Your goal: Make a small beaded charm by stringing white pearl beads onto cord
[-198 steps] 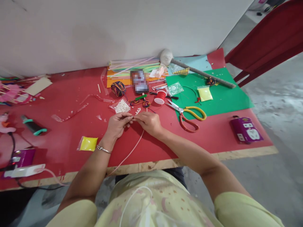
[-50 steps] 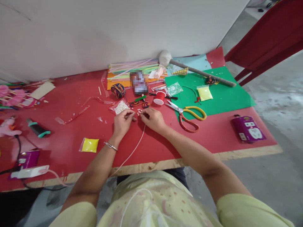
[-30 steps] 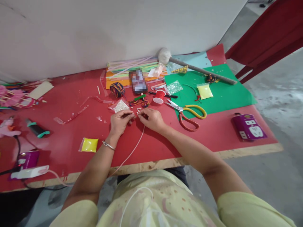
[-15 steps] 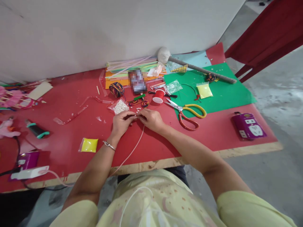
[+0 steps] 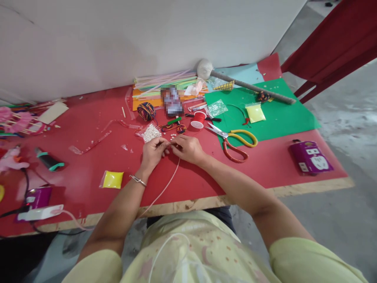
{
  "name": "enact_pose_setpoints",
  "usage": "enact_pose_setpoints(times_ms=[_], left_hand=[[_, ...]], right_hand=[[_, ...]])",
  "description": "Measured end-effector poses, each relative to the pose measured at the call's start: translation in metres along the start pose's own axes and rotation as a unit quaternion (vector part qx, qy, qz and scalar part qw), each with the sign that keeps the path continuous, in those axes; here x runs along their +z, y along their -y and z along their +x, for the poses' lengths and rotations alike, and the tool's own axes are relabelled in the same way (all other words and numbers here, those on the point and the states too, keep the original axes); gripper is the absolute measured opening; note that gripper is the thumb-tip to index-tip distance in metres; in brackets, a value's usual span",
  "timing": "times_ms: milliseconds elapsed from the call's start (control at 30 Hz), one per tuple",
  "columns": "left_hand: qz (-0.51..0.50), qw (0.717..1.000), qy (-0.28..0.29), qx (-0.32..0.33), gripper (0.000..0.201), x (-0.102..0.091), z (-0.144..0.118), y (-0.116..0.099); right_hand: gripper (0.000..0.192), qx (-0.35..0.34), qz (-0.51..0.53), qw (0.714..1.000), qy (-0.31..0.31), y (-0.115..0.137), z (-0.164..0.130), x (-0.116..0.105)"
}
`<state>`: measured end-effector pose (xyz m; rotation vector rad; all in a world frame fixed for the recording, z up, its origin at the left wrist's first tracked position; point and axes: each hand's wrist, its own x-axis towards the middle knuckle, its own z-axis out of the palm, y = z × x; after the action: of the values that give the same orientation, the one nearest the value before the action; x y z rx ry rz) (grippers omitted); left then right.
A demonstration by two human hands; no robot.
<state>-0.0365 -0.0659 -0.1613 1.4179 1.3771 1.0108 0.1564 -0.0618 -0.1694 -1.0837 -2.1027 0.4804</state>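
Note:
My left hand [image 5: 153, 151] and my right hand [image 5: 188, 148] meet over the red tabletop, their fingertips pinched close together. What lies between the fingers is too small to make out. A thin pale pink cord [image 5: 167, 184] runs from beneath my right hand down over the table's front edge. Just beyond the fingertips lie several loose white beads [image 5: 172, 136]. A clear bag of white pearl-like beads [image 5: 151, 133] rests beside my left hand. Behind my right hand stands a spool of red thread [image 5: 198, 120], and scissors [image 5: 232, 139] with yellow and red handles lie to its right.
A yarn ball [image 5: 146, 112], a phone [image 5: 172, 101] and coloured straws [image 5: 165, 82] lie farther back. A white-headed stick [image 5: 253, 86] crosses green card [image 5: 282, 118]. A purple box [image 5: 311, 157] stands right; a yellow packet [image 5: 113, 179] and a white device [image 5: 41, 213] lie left.
My left fingers have shifted slightly and sit a little more curled at the pinch. My right hand stays nearly in place. The whole view has moved slightly.

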Motion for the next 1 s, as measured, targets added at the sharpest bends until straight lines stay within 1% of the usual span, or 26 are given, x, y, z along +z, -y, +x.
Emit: enact_pose_setpoints(times_ms=[67,100,167,233,267,300,400,467,533,633,733,800,900,967,1000], left_hand=[[0.027,0.999,-0.021,0.027,0.024,0.001,-0.001,-0.002],[0.043,0.998,-0.03,0.043,0.025,0.002,-0.002,-0.003],[0.079,0.993,-0.029,0.079,0.025,0.003,-0.002,-0.005],[0.1,0.989,-0.017,0.104,0.025,0.005,-0.002,-0.007],[0.101,0.989,-0.011,0.106,0.026,0.005,-0.002,-0.007],[0.096,0.99,-0.007,0.1,0.027,0.006,-0.002,-0.007],[0.076,0.995,-0.016,0.07,0.027,0.005,-0.002,-0.005],[0.076,0.994,-0.028,0.068,0.027,0.005,-0.002,-0.005],[0.093,0.991,-0.036,0.084,0.027,0.004,-0.001,-0.005],[0.149,0.978,-0.045,0.14,0.02,0.003,0.002,-0.004],[0.217,0.959,-0.024,0.18,0.012,0.004,0.006,-0.001],[0.255,0.949,-0.009,0.183,0.012,0.008,0.007,0.001],[0.287,0.941,-0.01,0.18,0.014,0.012,0.008,0.002],[0.276,0.944,-0.015,0.178,0.014,0.013,0.008,0.0],[0.256,0.951,-0.02,0.173,0.013,0.012,0.008,0.0]], right_hand=[[0.012,0.024,-0.009,1.0,0.0,0.003,-0.001,-0.003],[0.016,0.035,-0.004,0.999,-0.006,0.005,-0.002,-0.004],[0.033,0.034,0.038,0.999,-0.019,0.005,-0.001,-0.004],[0.045,0.01,0.11,0.994,-0.017,0.003,0.0,-0.002],[0.044,0.004,0.146,0.989,-0.01,0.001,0.001,-0.001],[0.039,0.007,0.176,0.984,-0.003,-0.002,0.003,0.0],[0.019,0.047,0.209,0.977,-0.001,-0.008,0.005,0.001],[0.016,0.045,0.197,0.979,-0.005,-0.01,0.005,-0.001],[0.016,0.031,0.17,0.985,-0.005,-0.011,0.005,-0.003],[0.016,0.039,0.131,0.991,-0.01,-0.01,0.004,-0.004],[0.015,0.065,0.105,0.992,-0.025,-0.009,0.004,-0.004],[0.014,0.083,0.088,0.992,-0.029,-0.007,0.003,-0.003],[0.013,0.094,0.065,0.993,-0.026,-0.006,0.003,-0.003],[0.012,0.091,0.058,0.994,-0.028,-0.005,0.002,-0.003],[0.012,0.088,0.06,0.994,-0.031,-0.005,0.003,-0.003]])
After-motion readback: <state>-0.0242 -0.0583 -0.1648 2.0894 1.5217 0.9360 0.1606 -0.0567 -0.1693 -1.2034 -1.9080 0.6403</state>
